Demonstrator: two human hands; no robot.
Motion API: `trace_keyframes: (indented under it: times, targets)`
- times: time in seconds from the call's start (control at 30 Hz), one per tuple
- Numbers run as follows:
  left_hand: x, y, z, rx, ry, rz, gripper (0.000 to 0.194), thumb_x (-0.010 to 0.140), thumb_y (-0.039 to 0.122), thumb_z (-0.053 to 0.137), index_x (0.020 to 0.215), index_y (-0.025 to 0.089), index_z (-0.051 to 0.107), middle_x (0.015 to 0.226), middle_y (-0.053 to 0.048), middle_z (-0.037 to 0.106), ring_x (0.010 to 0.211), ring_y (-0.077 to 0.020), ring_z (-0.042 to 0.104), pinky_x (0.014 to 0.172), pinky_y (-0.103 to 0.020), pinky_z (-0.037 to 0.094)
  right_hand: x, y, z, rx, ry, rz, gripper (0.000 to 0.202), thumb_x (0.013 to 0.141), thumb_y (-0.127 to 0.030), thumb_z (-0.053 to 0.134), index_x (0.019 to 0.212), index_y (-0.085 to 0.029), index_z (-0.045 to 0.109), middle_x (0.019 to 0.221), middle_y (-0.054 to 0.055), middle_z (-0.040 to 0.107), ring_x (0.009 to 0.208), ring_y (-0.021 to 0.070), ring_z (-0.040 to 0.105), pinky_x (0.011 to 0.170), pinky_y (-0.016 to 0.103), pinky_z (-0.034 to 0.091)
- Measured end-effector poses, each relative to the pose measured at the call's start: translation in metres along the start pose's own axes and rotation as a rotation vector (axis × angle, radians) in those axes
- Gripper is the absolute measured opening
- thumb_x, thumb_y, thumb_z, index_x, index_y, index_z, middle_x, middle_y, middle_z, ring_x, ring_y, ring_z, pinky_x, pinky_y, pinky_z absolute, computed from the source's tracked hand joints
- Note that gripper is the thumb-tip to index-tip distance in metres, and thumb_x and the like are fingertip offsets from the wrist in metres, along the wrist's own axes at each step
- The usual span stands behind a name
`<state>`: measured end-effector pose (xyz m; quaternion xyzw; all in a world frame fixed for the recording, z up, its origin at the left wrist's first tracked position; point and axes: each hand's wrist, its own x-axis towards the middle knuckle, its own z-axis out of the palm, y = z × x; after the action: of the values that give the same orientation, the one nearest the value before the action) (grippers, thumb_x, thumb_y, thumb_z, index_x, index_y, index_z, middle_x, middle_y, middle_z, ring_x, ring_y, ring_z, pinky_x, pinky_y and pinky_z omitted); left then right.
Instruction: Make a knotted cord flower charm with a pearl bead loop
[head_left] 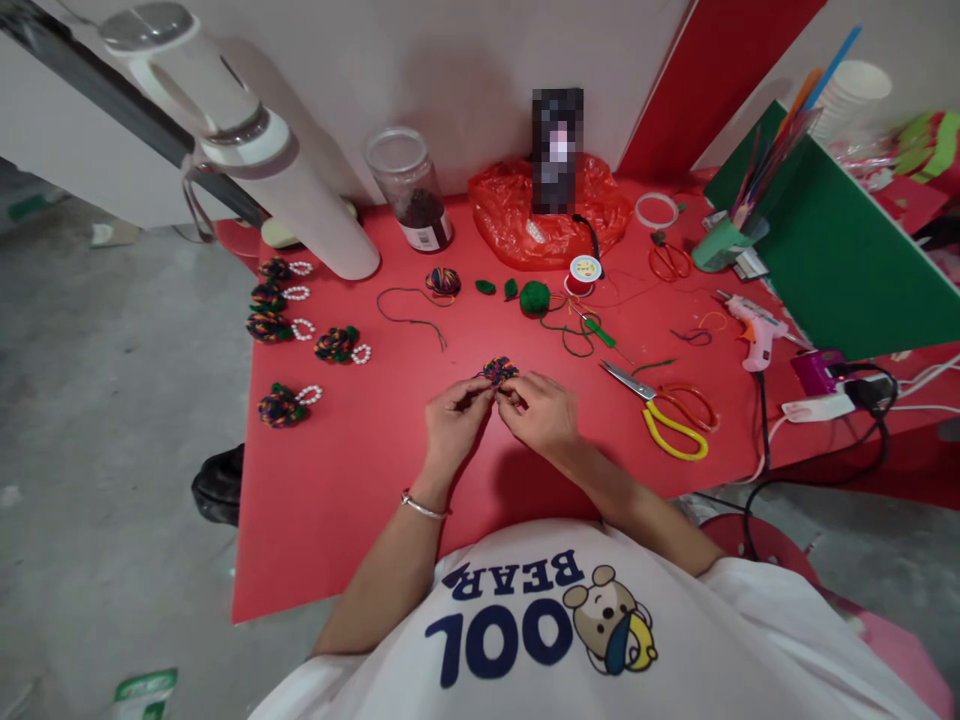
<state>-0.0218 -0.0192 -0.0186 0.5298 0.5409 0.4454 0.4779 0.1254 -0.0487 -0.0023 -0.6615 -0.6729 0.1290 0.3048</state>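
Note:
Both my hands meet over the middle of the red table (360,480), closed on a small crocheted piece (500,371) of dark multicoloured yarn. My left hand (456,418) pinches its lower left edge. On the other side, my right hand (541,410) grips the lower right edge with curled fingers. Beyond them lie a ball of multicoloured yarn (443,282), two green crocheted leaves (485,287) and a green yarn ball (535,298). A green-handled crochet hook (598,330) rests among loose green yarn. Scissors (660,405) with yellow and red handles lie to the right.
Several finished yarn pieces with white bead loops (281,405) line the left side. At the back stand a white flask (300,200), a jar (412,195) and a phone (557,150) on a red plastic bag (502,225). A glue gun (757,330) and cables (877,430) occupy the right.

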Motion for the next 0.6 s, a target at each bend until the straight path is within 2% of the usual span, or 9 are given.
trace_keyframes:
  times: [0.3, 0.47, 0.6]
  targets:
    - [-0.0001, 0.0020, -0.0029, 0.019, -0.002, 0.015, 0.016, 0.077, 0.027, 0.073, 0.088, 0.020, 0.081, 0.089, -0.006, 0.079, 0.079, -0.0177, 0.071, 0.076, -0.030, 0.057, 0.0057, -0.0013, 0.0013, -0.012, 0.018, 0.021, 0.012, 0.083, -0.018, 0.061, 0.075, -0.024, 0.068, 0.073, 0.000, 0.070, 0.069, 0.0148, 0.060, 0.066, 0.027, 0.039]
    - [0.0010, -0.0035, -0.0029, -0.092, -0.009, -0.079, 0.016, 0.077, 0.027, 0.073, 0.089, 0.019, 0.080, 0.081, -0.005, 0.076, 0.066, -0.0135, 0.066, 0.065, -0.026, 0.055, 0.0062, 0.0011, -0.0018, 0.060, 0.035, 0.102, 0.008, 0.083, -0.022, 0.064, 0.078, -0.024, 0.070, 0.075, 0.000, 0.071, 0.065, 0.0133, 0.060, 0.065, 0.025, 0.041]
    - [0.0025, -0.0004, -0.0012, -0.189, -0.015, -0.134, 0.015, 0.075, 0.027, 0.075, 0.087, 0.018, 0.077, 0.067, -0.001, 0.070, 0.055, -0.0105, 0.060, 0.054, -0.022, 0.049, 0.0060, 0.0033, -0.0025, 0.118, 0.023, 0.136, 0.006, 0.084, -0.023, 0.065, 0.081, -0.024, 0.071, 0.076, -0.001, 0.071, 0.064, 0.0124, 0.061, 0.064, 0.025, 0.043]
